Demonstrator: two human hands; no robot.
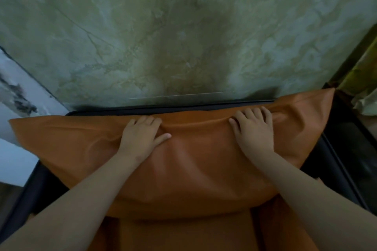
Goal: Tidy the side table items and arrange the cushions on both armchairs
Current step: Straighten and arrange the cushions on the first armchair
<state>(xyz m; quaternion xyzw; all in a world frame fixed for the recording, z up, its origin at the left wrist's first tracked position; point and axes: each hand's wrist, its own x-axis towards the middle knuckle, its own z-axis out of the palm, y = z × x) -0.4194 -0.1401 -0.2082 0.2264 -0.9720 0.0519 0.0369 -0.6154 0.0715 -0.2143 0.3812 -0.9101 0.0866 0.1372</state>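
A wide orange leather cushion point(195, 165) leans against the back of a dark-framed armchair point(346, 149). My left hand point(140, 138) lies on its upper left part, fingers curled over the top edge and thumb spread on the front. To the right, my right hand point(254, 128) rests on the cushion with its fingers reaching over the top edge. Both hands press into the leather and crease it. Below the cushion shows the orange seat point(183, 234).
A greenish marble wall panel point(183, 36) rises right behind the chair. A white panel with dark streaks point(18, 96) stands at the left. Yellowish wrapped material point(363, 83) sits at the right beyond the chair's arm.
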